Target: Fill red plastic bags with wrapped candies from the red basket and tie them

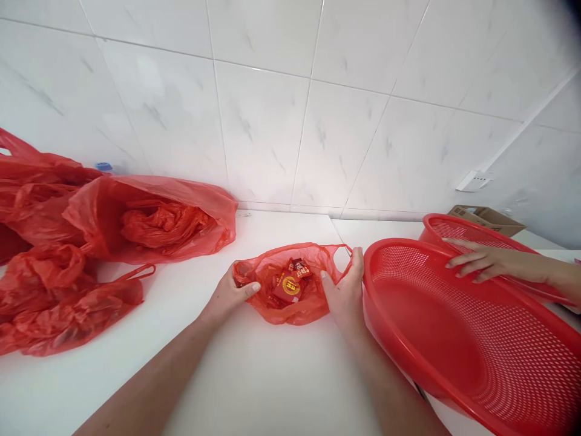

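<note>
In the middle of the white table, a red plastic bag (pixel 290 315) lies with its mouth spread upward. Inside it are a small red box (pixel 287 287) with a gold round print and a few red-wrapped packets (pixel 298 267). My left hand (pixel 231 293) grips the bag's left edge, thumb on the near side. On the other side, my right hand (pixel 345 297) holds the right edge beside a handle loop, with the thumb inside the rim. The fingertips behind the plastic are partly hidden.
Right of me stands a large red mesh basket (pixel 436 321), with a second basket (pixel 454 225) behind it. Another person's hand (pixel 494 261) rests on the baskets. Several crumpled red bags (pixel 154 224) lie at left. A cardboard box (pixel 488 219) stands by the tiled wall (pixel 263 133).
</note>
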`<state>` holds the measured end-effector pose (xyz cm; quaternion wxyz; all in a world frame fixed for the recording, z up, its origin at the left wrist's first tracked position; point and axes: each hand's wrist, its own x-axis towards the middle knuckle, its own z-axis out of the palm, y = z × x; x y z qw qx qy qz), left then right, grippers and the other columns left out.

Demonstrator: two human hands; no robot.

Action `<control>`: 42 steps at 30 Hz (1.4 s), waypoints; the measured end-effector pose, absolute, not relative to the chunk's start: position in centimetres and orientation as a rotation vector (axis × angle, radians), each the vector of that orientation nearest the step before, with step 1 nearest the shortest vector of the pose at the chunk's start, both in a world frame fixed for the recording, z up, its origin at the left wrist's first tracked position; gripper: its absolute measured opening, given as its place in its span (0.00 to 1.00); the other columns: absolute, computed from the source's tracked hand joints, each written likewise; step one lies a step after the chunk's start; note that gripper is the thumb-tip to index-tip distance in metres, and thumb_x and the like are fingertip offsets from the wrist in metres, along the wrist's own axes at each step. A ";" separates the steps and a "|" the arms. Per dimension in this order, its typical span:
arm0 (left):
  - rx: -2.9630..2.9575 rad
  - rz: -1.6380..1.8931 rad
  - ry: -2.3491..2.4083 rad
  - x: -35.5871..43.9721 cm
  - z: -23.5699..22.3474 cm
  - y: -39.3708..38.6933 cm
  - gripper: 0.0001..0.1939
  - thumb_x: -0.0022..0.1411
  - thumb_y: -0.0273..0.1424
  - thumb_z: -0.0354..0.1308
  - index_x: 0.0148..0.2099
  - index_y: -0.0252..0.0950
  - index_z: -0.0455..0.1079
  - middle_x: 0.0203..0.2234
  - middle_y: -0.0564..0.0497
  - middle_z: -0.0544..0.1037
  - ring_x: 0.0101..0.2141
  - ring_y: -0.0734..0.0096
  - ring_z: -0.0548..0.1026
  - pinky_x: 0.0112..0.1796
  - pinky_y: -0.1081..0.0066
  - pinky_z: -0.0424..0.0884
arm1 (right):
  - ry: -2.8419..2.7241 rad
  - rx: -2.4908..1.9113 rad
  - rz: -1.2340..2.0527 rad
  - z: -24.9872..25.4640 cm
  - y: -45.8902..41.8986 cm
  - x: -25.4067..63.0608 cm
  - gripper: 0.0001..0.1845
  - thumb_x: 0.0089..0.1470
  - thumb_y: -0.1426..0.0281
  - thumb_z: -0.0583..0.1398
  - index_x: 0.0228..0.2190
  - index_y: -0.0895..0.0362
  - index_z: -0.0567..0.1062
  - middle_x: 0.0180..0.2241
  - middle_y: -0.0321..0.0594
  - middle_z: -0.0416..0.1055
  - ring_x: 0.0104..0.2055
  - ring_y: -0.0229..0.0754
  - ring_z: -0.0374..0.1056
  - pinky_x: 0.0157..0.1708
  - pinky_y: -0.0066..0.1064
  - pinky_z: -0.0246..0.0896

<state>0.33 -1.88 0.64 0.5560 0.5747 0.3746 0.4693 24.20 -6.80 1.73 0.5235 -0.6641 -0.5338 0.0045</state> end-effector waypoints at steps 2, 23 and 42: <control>1.364 1.055 0.924 0.5 0.6 -1.9 0.28 0.45 0.38 0.66 0.47 0.37 0.64 0.43 0.45 0.74 0.43 0.57 0.72 0.39 0.64 0.70 | -1.234 -1.640 0.111 1.3 -6.5 24.5 0.44 0.50 0.62 0.57 0.62 0.55 0.42 0.64 0.46 0.38 0.65 0.51 0.38 0.61 0.45 0.40; 1.169 1.561 0.831 1.6 9.1 0.0 0.14 0.47 0.32 0.64 0.37 0.35 0.66 0.27 0.54 0.72 0.25 0.78 0.69 0.26 0.77 0.66 | -0.886 -1.189 0.691 3.0 -6.8 25.7 0.11 0.46 0.65 0.60 0.33 0.56 0.72 0.30 0.36 0.71 0.32 0.38 0.65 0.31 0.28 0.61; 1.357 1.646 0.748 -0.4 14.3 -1.1 0.10 0.51 0.34 0.61 0.36 0.36 0.69 0.27 0.53 0.71 0.26 0.76 0.69 0.26 0.75 0.66 | -0.824 -0.616 1.069 4.7 -7.1 29.7 0.22 0.46 0.60 0.63 0.45 0.44 0.68 0.41 0.34 0.68 0.40 0.35 0.65 0.36 0.26 0.64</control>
